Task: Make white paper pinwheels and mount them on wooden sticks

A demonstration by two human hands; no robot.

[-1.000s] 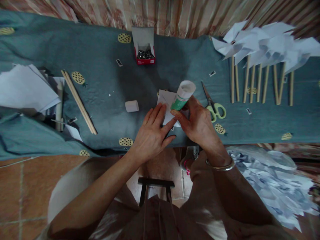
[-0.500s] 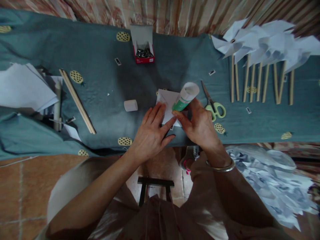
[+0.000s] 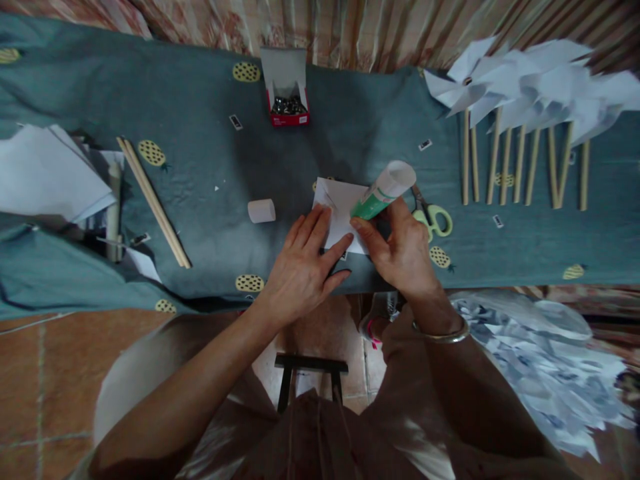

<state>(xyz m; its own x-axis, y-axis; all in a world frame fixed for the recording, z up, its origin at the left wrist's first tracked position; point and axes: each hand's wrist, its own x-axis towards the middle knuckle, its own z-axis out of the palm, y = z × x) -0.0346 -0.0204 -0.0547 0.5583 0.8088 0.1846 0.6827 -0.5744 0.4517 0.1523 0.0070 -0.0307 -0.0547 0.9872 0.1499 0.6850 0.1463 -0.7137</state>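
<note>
We're looking down on a dark green cloth (image 3: pixel 195 113), and we're seeing both hands working around a small sheet of white paper (image 3: pixel 344 212) near its front edge. On the left side we're finding the left hand (image 3: pixel 304 261) grasping nothing: it's lying flat with its fingers stretched out, fingertips resting on the sheet's left and near parts. Across from it we're watching the right hand (image 3: pixel 400 250), wearing a metal bangle (image 3: pixel 443 339) at the wrist, gripping a green-and-white tube (image 3: pixel 383 191) by its lower end. That tube is leaning to the right above the paper, and we're losing its bottom behind the thumb, so we cannot tell whether it's touching. Just beyond the right hand we're spotting green-handled scissors (image 3: pixel 427 212), the tube hiding their tips. Left of the sheet a white cap (image 3: pixel 261 211) is lying on its side, and farther up an open red box (image 3: pixel 295 121) is holding small metal pieces (image 3: pixel 289 105). Over on the left, 2 wooden sticks (image 3: pixel 153 202) are lying beside a paper stack (image 3: pixel 50 170), while at far right we're seeing white pinwheels (image 3: pixel 530 87) overlapping in a row.
</note>
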